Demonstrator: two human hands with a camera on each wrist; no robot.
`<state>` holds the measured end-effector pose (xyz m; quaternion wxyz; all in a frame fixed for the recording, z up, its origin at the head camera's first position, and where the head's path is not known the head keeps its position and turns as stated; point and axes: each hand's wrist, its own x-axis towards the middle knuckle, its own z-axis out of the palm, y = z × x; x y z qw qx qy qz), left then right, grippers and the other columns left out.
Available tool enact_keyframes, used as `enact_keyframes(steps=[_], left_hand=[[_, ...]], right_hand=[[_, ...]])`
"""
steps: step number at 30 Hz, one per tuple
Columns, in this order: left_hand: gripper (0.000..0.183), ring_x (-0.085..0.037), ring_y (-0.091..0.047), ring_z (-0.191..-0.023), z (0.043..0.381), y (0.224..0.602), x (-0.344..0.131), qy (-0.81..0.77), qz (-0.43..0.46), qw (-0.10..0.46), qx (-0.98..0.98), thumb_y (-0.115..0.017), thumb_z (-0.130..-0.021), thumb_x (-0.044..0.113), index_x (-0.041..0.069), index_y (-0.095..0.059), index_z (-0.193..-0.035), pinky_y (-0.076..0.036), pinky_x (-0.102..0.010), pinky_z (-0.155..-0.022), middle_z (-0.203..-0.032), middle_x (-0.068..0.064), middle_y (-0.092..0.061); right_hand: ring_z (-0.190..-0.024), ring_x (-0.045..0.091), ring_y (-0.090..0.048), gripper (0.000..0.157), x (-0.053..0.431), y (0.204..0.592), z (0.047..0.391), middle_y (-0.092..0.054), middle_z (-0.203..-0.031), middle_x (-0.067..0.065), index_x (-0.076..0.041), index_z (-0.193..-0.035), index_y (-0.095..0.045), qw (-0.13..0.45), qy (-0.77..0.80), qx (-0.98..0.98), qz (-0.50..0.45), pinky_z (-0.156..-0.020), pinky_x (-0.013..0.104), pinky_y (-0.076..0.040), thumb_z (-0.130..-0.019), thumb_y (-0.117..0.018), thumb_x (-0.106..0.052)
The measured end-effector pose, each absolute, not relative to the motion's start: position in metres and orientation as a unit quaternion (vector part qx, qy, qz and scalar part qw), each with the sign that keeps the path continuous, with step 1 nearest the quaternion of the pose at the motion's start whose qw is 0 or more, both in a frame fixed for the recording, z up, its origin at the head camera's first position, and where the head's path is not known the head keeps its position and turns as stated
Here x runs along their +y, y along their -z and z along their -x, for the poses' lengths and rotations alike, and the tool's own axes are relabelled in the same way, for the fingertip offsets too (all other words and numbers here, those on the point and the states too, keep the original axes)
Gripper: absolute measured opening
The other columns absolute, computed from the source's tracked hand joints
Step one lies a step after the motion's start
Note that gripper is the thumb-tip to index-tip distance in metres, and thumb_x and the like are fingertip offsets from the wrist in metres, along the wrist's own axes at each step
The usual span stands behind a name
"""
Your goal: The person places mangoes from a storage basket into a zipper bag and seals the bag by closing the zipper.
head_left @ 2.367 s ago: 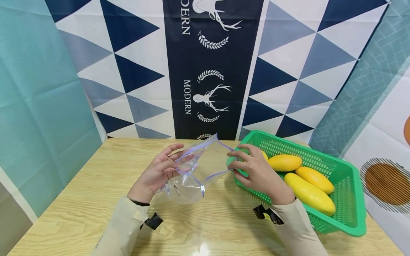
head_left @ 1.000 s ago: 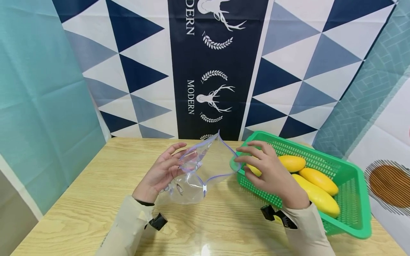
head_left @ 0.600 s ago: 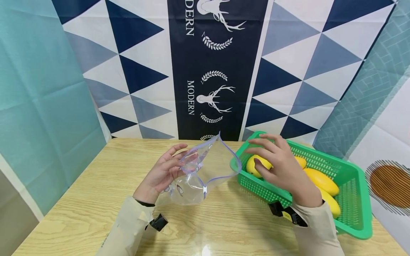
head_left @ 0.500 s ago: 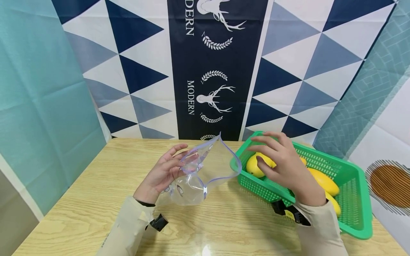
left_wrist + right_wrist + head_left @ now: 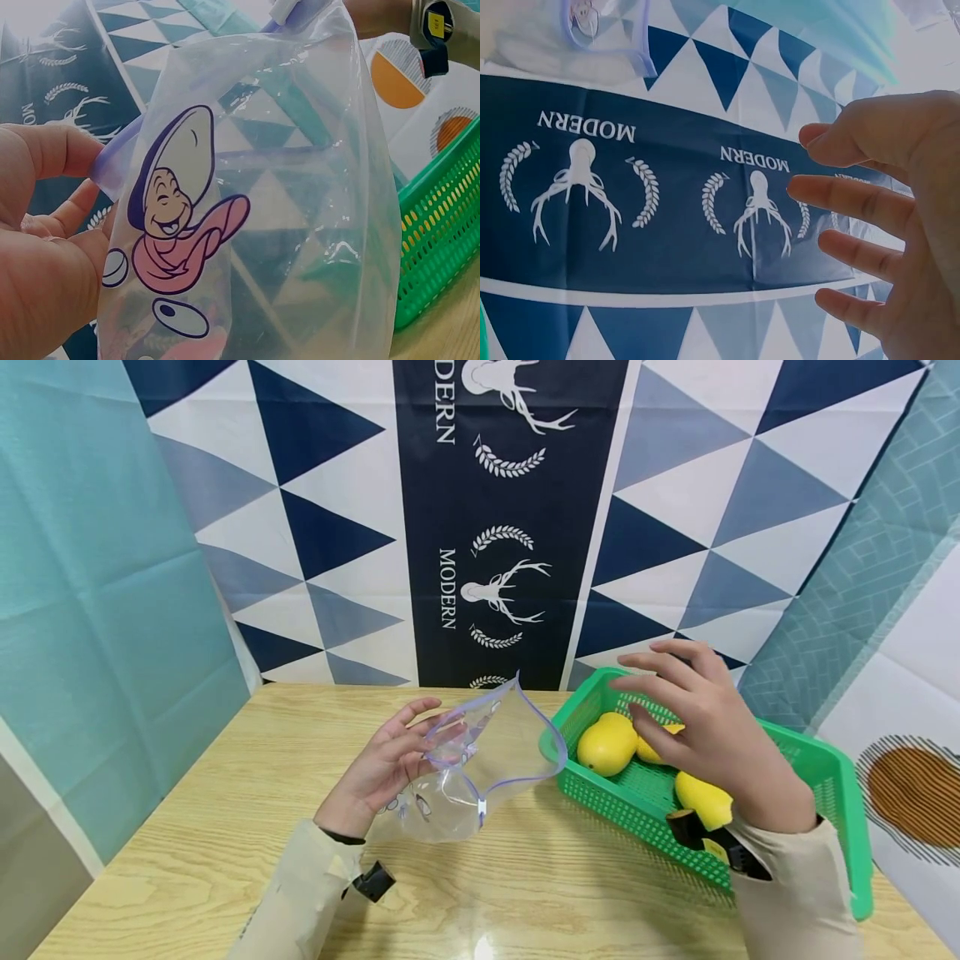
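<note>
My left hand point(image 5: 378, 768) pinches the purple-edged rim of a clear zip bag point(image 5: 517, 747), whose mouth gapes wide toward the right. In the left wrist view, thumb and finger grip that rim, and the bag's side point(image 5: 300, 225) carries a cartoon print. A white slider point(image 5: 482, 807) sits at the near corner of the mouth. Above the green basket point(image 5: 600, 802) hovers my right hand point(image 5: 708, 727), fingers spread and loosely bent, holding nothing. Yellow mangoes lie below it: one mango point(image 5: 607, 745) shows whole, while the hand and wrist partly hide another mango point(image 5: 702, 799).
The wooden table point(image 5: 225, 827) carries the basket at its right side. A patterned cloth point(image 5: 495, 527) hangs behind the table, with a teal cloth point(image 5: 97, 593) along the left. Each wrist wears a small black camera point(image 5: 373, 882).
My right hand has let go of the bag's rim and moved right, over the basket, uncovering the left mango. The left hand keeps its hold, and the bag's mouth stays open.
</note>
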<state>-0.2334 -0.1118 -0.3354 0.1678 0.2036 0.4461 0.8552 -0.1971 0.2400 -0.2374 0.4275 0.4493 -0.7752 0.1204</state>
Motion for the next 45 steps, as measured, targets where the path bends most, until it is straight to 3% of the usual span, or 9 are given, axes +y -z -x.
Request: enact_keyframes(steps=[13,23,27,28,31,45], left_hand=[[0.044,-0.02,-0.062,-0.116,0.233,0.336,-0.112,-0.854,-0.201,0.168,0.45,-0.039,-0.094,-0.011,0.012,-0.043,-0.132,-0.058,-0.034,-0.086,-0.136,-0.011,-0.047],[0.044,-0.02,-0.062,-0.116,0.233,0.335,-0.111,-0.853,-0.199,0.17,0.451,-0.039,-0.094,-0.011,0.013,-0.043,-0.131,-0.058,-0.034,-0.085,-0.136,-0.012,-0.047],[0.045,-0.02,-0.063,-0.116,0.232,0.334,-0.11,-0.853,-0.201,0.172,0.449,-0.04,-0.093,-0.011,0.011,-0.042,-0.133,-0.058,-0.033,-0.084,-0.136,-0.011,-0.047],[0.046,-0.02,-0.063,-0.116,0.232,0.334,-0.11,-0.853,-0.202,0.172,0.449,-0.04,-0.093,-0.011,0.011,-0.042,-0.133,-0.058,-0.032,-0.083,-0.135,-0.011,-0.048],[0.046,-0.02,-0.063,-0.116,0.232,0.333,-0.11,-0.853,-0.205,0.173,0.448,-0.04,-0.092,-0.012,0.011,-0.042,-0.132,-0.058,-0.032,-0.083,-0.134,-0.01,-0.049],[0.047,-0.021,-0.062,-0.116,0.23,0.334,-0.111,-0.854,-0.202,0.181,0.443,-0.04,-0.091,-0.014,0.01,-0.041,-0.132,-0.059,-0.031,-0.082,-0.133,-0.011,-0.05]], right_hand=[[-0.107,0.051,-0.05,0.048,0.257,0.216,0.209,-0.066,-0.111,0.024,-0.001,-0.102,-0.07,0.427,-0.066,-0.781,-0.451,-0.086,0.066,-0.037,-0.104,-0.037,-0.036],[-0.108,0.049,-0.05,0.054,0.279,0.217,0.228,-0.065,-0.112,0.021,-0.007,-0.106,-0.068,0.396,-0.028,-0.81,-0.432,-0.081,0.066,-0.039,-0.103,-0.033,-0.049],[-0.112,0.046,-0.049,0.027,0.287,0.218,0.233,-0.064,-0.115,0.02,-0.008,-0.108,-0.068,0.364,-0.01,-0.834,-0.415,-0.083,0.064,-0.039,-0.093,-0.059,-0.028],[-0.112,0.045,-0.048,0.025,0.288,0.219,0.234,-0.063,-0.116,0.02,-0.008,-0.108,-0.068,0.355,-0.005,-0.84,-0.411,-0.084,0.064,-0.039,-0.088,-0.065,-0.021],[-0.113,0.044,-0.048,0.04,0.291,0.22,0.237,-0.062,-0.118,0.019,-0.008,-0.109,-0.068,0.332,0.014,-0.856,-0.397,-0.086,0.064,-0.039,-0.071,-0.077,-0.005],[-0.105,0.041,-0.052,0.041,0.307,0.254,0.261,-0.065,-0.112,0.015,-0.008,-0.112,-0.069,0.27,0.071,-0.88,-0.384,-0.083,0.061,-0.042,-0.074,-0.082,-0.014]])
